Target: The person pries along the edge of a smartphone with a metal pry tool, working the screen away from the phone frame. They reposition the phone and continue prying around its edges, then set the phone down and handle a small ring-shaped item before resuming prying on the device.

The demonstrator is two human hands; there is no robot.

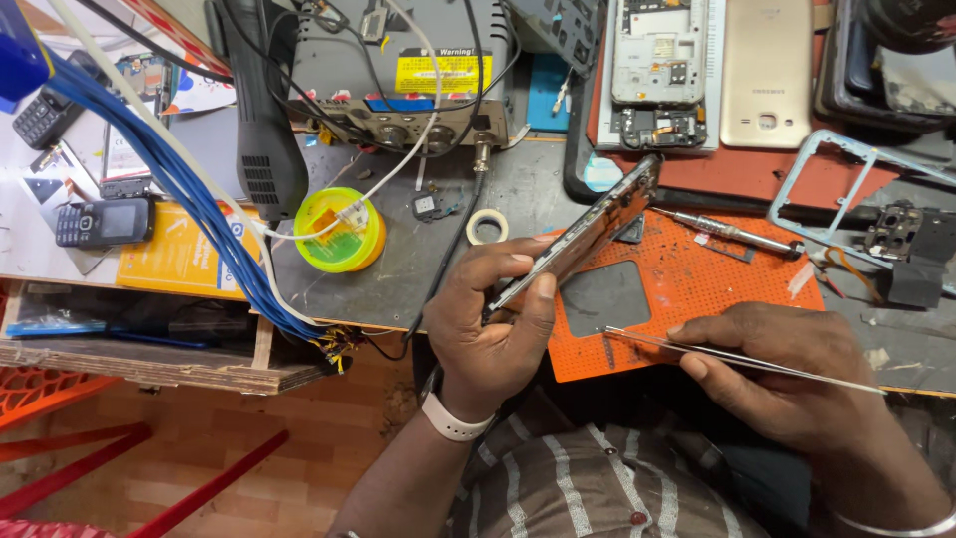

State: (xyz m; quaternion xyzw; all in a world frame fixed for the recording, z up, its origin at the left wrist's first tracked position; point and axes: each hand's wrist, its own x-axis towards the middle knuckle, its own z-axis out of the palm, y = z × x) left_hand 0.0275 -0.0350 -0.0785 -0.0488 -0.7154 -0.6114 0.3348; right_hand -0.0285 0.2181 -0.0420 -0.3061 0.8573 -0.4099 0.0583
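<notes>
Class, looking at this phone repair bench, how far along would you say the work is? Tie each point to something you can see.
Done: one opened phone lies on the bench, its gold back cover beside it. In hand: the left hand grips a phone tilted on edge, while the right hand holds thin tweezers. Left: the screwdriver and loose metal frame lie unused, so reassembly seems pending.

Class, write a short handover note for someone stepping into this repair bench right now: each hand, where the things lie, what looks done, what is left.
Left hand: holds the phone on edge, tilted, over the orange mat.
Right hand: pinches the tweezers, tips pointing toward the phone, not touching it.
Screwdriver lies on the mat; tape roll and green tin lie to the left.
Done: a second phone lies opened at the back, gold cover beside it.
Left: work on the held phone; its inside is not visible.
</notes>
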